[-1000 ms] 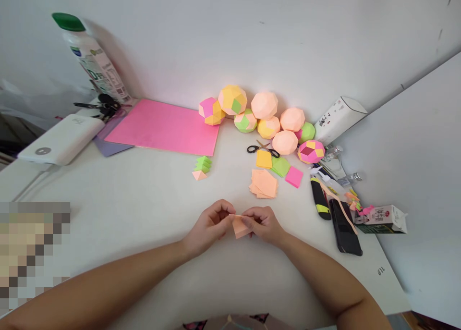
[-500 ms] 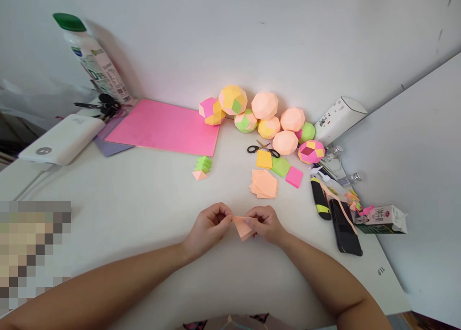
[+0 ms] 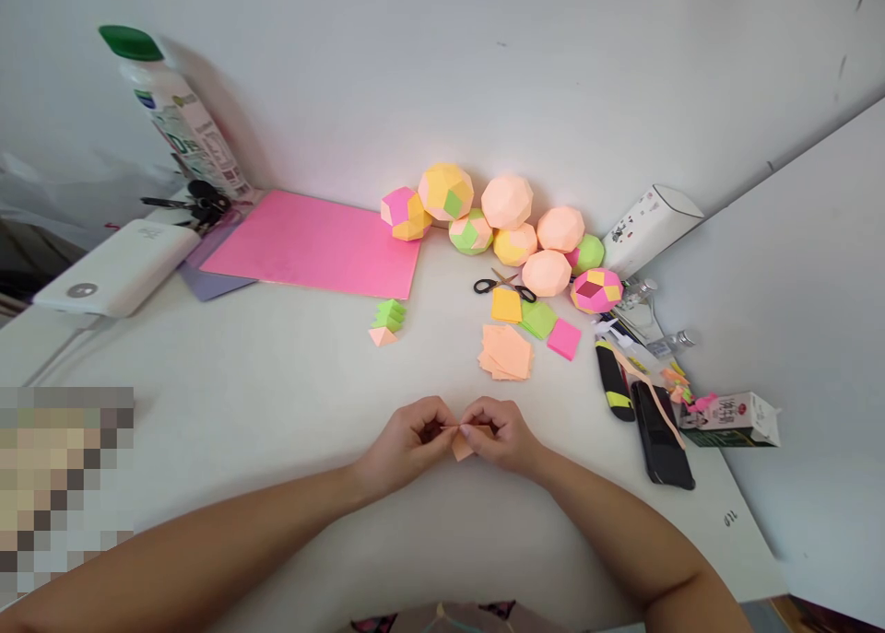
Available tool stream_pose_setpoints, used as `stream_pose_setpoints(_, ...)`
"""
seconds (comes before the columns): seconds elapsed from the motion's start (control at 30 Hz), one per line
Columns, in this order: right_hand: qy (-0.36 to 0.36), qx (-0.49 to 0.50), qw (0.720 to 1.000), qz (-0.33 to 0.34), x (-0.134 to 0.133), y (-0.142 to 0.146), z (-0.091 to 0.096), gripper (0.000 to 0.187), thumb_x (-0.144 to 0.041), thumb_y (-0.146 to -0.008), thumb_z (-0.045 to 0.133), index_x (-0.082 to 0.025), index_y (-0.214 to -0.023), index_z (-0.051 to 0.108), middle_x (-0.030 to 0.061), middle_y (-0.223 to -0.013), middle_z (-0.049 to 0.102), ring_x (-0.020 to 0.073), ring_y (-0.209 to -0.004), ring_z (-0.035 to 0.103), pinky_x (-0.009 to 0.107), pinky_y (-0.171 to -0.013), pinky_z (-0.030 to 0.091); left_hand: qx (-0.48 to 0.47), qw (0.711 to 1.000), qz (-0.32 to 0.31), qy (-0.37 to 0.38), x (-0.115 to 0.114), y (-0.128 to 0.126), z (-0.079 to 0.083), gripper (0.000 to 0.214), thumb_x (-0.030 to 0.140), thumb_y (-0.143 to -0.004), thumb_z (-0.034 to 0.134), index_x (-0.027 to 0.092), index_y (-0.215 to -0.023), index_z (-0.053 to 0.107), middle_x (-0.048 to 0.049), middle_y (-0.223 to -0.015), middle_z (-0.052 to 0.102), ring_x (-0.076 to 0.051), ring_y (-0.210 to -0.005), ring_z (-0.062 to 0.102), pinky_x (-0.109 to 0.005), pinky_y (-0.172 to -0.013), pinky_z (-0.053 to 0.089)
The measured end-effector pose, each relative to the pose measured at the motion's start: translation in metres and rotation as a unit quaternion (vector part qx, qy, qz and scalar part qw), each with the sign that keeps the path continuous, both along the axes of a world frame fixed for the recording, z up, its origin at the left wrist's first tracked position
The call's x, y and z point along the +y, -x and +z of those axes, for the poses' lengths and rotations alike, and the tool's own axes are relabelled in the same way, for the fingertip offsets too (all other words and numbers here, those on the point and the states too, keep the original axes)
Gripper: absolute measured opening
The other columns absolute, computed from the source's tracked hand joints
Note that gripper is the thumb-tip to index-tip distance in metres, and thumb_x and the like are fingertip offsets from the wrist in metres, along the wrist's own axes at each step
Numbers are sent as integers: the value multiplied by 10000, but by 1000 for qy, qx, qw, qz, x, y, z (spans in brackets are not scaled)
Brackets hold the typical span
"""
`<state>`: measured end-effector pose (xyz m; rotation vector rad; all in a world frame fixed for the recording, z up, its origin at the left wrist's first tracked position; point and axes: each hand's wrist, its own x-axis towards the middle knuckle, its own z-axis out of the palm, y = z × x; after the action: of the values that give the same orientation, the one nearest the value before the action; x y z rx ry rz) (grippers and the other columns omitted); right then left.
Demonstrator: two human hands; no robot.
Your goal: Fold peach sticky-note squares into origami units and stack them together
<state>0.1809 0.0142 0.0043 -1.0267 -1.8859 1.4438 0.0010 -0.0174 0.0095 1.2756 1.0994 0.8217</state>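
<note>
A small folded piece of peach paper (image 3: 462, 446) is pinched between my two hands, close over the table near its front. My left hand (image 3: 413, 441) grips the paper's left edge with thumb and forefinger. On the other side my right hand (image 3: 503, 438) is closed on it, covering much of the sheet. Beyond the hands lies a loose stack of peach paper squares (image 3: 507, 352). Behind that are yellow squares (image 3: 507, 306), green squares (image 3: 537, 320) and pink squares (image 3: 565, 338). Folded green and peach pieces (image 3: 388, 322) sit to the left.
Scissors (image 3: 504, 285) lie behind the squares. Several faceted paper balls (image 3: 508, 202) line the wall. A pink sheet (image 3: 318, 243) covers the back left, near a white power bank (image 3: 117, 266) and a bottle (image 3: 183, 108). At right are a cutter (image 3: 614, 380), phone (image 3: 662, 435) and carton (image 3: 733, 419).
My left hand has moved right and now meets my right hand at the paper. Less of the peach piece shows between the fingers. Other things stay where they were.
</note>
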Motion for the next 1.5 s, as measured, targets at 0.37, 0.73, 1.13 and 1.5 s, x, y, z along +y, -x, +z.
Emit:
stream_pose_setpoints(0.37, 91, 45, 994, -35, 1, -1, 4, 94, -199, -712, 549, -177, -678, 464, -58, -495, 466, 86, -406, 490, 194, -395, 400, -45, 998, 53, -1, 3, 4, 7, 144, 249, -736, 513, 180, -632, 440, 32, -620, 412, -92, -561, 360, -213, -515, 330)
stream_pose_setpoints(0.73, 91, 62, 993, -33, 1, -2, 3, 127, -229, -745, 563, -178, -707, 452, -50, -537, 499, 88, -435, 527, 198, -418, 432, -51, 998, 32, 29, 4, 5, 10, 162, 298, -759, 510, 183, -662, 450, 26, -638, 420, -97, -572, 370, -216, -522, 327)
stream_pose_setpoints(1.13, 90, 86, 992, -19, 1, -3, -3, 161, -297, -792, 589, -175, -819, 487, -43, -572, 530, 91, -475, 531, 214, -463, 448, -69, 995, 50, 48, 5, 4, 7, 189, 312, -769, 530, 177, -661, 456, 52, -588, 390, -71, -503, 314, -194, -466, 266)
stream_pose_setpoints(1.5, 99, 90, 991, -29, 0, -2, 1, 260, -375, -815, 596, -163, -718, 482, -40, -518, 540, 86, -421, 537, 196, -401, 425, -118, 985, 93, 82, 3, 5, 1, 181, 338, -794, 533, 191, -727, 450, 69, -607, 412, -57, -453, 349, -194, -448, 305)
